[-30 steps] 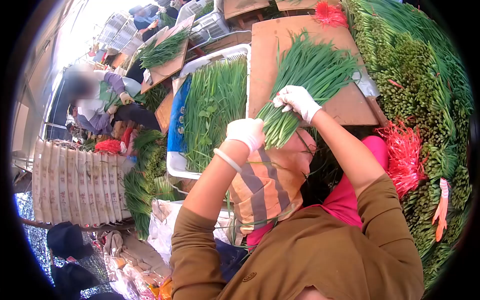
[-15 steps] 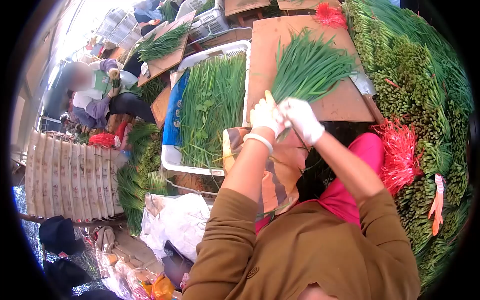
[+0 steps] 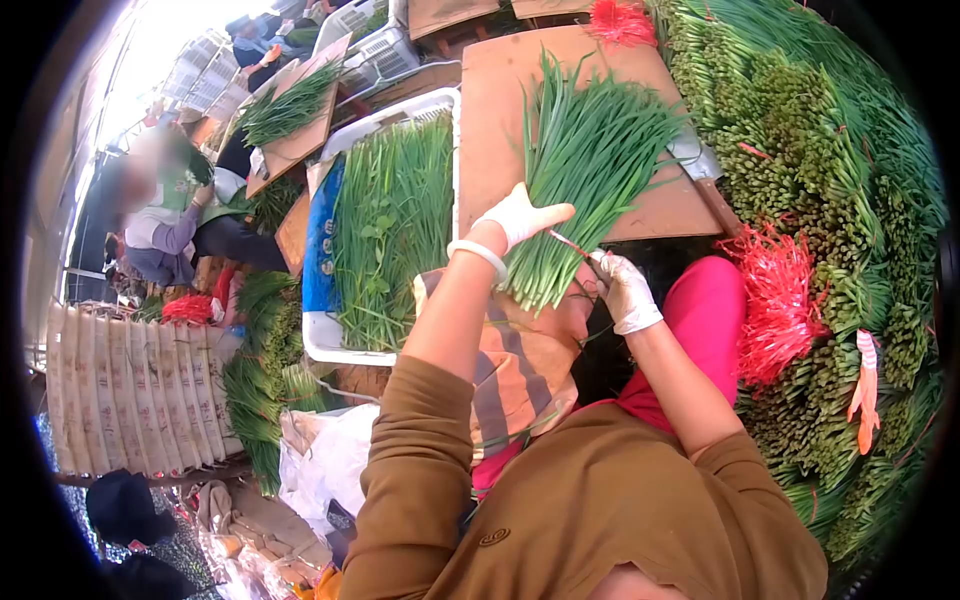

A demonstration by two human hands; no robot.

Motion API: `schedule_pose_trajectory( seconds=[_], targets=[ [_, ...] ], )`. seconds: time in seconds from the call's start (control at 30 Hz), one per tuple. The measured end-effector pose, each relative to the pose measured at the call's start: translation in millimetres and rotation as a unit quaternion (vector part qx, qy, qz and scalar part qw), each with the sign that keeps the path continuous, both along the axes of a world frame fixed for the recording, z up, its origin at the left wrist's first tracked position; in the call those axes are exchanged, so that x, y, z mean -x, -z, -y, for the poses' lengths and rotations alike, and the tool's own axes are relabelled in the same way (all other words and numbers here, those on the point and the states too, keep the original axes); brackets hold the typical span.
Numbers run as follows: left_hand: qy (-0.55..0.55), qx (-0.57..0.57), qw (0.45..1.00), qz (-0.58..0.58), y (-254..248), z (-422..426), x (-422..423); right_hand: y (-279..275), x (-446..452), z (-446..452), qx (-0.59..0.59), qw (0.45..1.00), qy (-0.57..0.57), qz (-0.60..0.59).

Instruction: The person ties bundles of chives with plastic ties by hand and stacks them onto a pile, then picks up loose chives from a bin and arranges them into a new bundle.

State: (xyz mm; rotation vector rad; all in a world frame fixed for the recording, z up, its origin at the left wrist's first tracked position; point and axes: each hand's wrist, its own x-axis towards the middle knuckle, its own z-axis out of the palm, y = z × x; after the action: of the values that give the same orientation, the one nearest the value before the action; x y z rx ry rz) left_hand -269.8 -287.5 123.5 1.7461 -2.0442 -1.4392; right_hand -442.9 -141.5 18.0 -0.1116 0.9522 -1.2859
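Note:
A bunch of green chives (image 3: 590,140) lies over the near edge of a brown board, its leaves fanned away from me and its pale stalk ends toward my lap. My left hand (image 3: 520,216), in a white glove, grips the bunch low on the stalks, thumb across the top. My right hand (image 3: 626,294), also gloved, is closed just right of the stalks on a thin reddish strip (image 3: 570,242) that runs across them. How far the strip goes round underneath is hidden.
The board (image 3: 495,110) carries a cleaver (image 3: 697,160) at its right edge and red strips (image 3: 620,22) at its far edge. A white crate (image 3: 456,100) of chives stands left. Stacked chives (image 3: 800,130) and red strips (image 3: 775,300) are right. A co-worker (image 3: 170,215) sits far left.
My hands have moved apart, the right one down and to the right with the strip. The bunch's stalk ends now show below my left hand. The view has shifted slightly.

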Motion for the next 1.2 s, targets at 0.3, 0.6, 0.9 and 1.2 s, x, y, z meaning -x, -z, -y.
schedule_pose_trajectory(
  seconds=[0.3,0.6,0.9,1.2],
  targets=[
    [-0.071,-0.029,0.976,-0.205,27.8,-41.1,5.0,5.9,24.2,16.2,0.074,0.986,-0.086,0.125],
    [-0.137,0.117,0.893,-0.411,-38.5,-84.8,27.6,-106.3,45.6,21.0,0.228,0.939,-0.101,-0.237],
    [0.007,0.244,0.859,-0.449,-121.0,-0.2,31.2,-231.7,66.0,97.0,0.355,0.852,-0.099,-0.372],
    [-0.061,0.131,0.938,-0.314,-62.7,-1.6,20.8,-140.5,58.3,120.6,0.343,0.728,-0.099,-0.586]
  ],
)
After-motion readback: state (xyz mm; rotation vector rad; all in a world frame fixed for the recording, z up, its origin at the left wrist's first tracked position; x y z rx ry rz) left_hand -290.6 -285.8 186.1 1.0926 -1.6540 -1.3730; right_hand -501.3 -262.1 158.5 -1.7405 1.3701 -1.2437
